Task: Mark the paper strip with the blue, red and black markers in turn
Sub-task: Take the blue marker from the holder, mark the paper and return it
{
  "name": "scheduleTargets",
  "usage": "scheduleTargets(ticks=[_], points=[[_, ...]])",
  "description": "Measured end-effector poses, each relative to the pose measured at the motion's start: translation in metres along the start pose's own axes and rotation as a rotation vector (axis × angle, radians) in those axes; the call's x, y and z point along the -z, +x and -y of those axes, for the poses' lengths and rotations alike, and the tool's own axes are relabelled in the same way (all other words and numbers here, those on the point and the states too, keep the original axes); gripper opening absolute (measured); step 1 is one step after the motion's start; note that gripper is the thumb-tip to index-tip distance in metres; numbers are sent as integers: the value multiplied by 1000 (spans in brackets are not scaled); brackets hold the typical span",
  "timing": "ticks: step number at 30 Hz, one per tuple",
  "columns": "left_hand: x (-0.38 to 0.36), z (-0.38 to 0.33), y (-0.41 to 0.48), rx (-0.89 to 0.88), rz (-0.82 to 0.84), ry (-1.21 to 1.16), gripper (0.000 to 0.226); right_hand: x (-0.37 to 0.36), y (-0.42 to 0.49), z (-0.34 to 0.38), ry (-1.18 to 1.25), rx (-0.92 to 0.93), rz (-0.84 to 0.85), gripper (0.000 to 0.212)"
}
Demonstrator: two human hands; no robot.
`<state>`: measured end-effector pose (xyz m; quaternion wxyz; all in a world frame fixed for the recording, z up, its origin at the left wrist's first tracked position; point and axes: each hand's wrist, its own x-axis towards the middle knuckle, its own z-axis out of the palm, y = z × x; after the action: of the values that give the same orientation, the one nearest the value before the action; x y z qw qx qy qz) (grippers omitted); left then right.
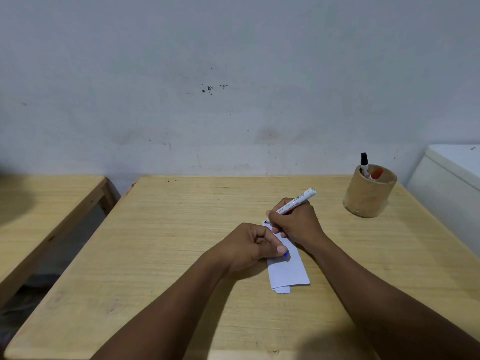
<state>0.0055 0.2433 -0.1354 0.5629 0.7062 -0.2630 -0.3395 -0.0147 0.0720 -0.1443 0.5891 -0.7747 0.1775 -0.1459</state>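
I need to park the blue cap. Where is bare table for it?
The table is bare left of the left hand, out to its left edge, and along the back by the wall. It is crowded mid-right: the right hand with the blue marker on the paper strip, and the wooden cup behind.
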Motion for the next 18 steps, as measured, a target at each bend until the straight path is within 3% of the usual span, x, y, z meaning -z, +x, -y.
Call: scheduleTargets(ticks=[7, 10, 14, 18], points=[[0, 6, 4, -6, -13, -17, 8, 2, 3, -1, 9, -19, 32, 15], [-1, 5, 3, -8, -5, -66, 9, 4, 2, 2, 123, -39, 9, 11], [-4, 3, 2, 9, -14, -307, 9, 15, 3, 7, 361, -129, -107, 11], [-2, -8, 4, 15, -135, -538, 8, 34, 1, 21, 510, -187, -109, 8]])
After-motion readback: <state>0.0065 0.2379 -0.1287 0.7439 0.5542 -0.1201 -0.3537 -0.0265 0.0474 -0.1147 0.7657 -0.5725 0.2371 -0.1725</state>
